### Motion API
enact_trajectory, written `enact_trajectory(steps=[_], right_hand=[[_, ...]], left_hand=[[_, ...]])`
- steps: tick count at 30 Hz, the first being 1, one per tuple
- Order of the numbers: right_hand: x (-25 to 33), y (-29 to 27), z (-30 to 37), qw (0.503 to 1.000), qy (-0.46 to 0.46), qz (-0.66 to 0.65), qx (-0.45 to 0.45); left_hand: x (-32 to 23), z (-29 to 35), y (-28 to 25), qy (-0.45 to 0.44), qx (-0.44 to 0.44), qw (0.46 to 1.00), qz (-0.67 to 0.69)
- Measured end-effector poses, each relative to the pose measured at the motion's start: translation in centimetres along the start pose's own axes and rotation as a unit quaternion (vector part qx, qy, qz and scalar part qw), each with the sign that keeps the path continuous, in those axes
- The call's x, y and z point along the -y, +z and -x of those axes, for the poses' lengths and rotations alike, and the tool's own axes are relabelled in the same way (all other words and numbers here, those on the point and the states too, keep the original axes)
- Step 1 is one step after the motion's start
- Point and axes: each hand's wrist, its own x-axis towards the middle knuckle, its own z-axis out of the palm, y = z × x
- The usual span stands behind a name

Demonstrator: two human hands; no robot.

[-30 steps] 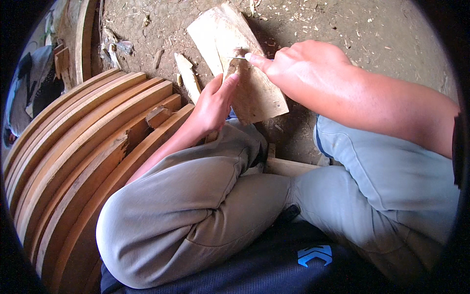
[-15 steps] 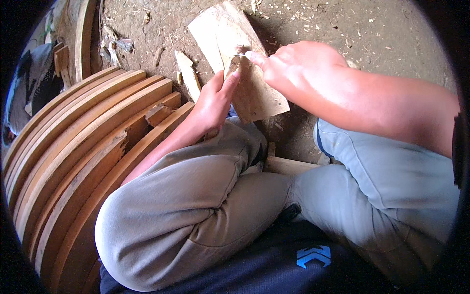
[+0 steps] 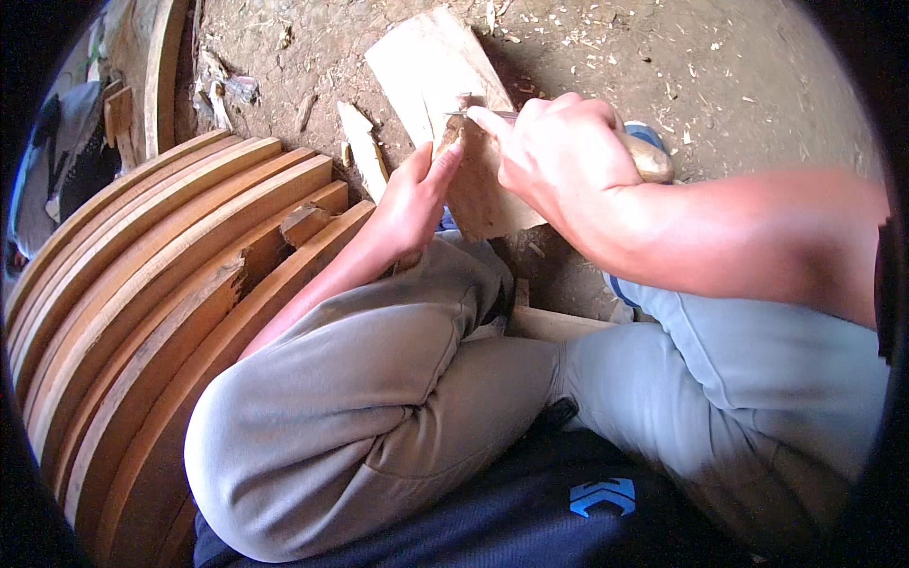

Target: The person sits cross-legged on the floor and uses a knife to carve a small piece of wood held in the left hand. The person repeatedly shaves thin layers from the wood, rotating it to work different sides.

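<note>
My right hand [image 3: 573, 142] is closed round a knife, its rounded wooden handle [image 3: 650, 159] showing behind the fist. The index finger lies along the blade, and a short bit of metal shows past its tip. That tip meets the upper end of a small, rough brown piece of wood [image 3: 456, 131]. My left hand [image 3: 421, 194] grips this piece with the thumb along it, hiding its lower part. Beneath both hands a pale, broad wooden block [image 3: 426, 57] stands tilted on the ground, and the piece is held against it.
Several curved-looking planks [image 3: 180, 275] are stacked at my left. A split wood scrap [image 3: 363, 147] lies on the dirt floor [image 3: 587, 57] beside the block, among scattered shavings. My bent legs [image 3: 341, 407] take up the near area, with a wooden bar [image 3: 554, 325] between them.
My right hand and forearm have shifted slightly and turned, so the knife's handle end now shows. My left hand stays almost in place, holding the small piece of wood.
</note>
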Motion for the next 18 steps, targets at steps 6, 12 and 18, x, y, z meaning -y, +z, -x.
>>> enact_trajectory(steps=[6, 12, 18], right_hand=[[-1.6, 1.2, -1.0, 0.993, -0.051, -0.105, -0.031], [-5.6, 1.9, -1.2, 0.934, -0.101, -0.323, -0.112], [-5.9, 3.6, -1.6, 0.923, -0.096, -0.363, -0.082]], left_hand=[[-1.1, 0.6, 0.3, -0.038, 0.000, 0.998, 0.040], [-1.3, 1.1, -0.1, -0.040, 0.001, 0.998, 0.044], [-0.8, 0.5, 0.1, -0.045, 0.002, 0.998, 0.037]])
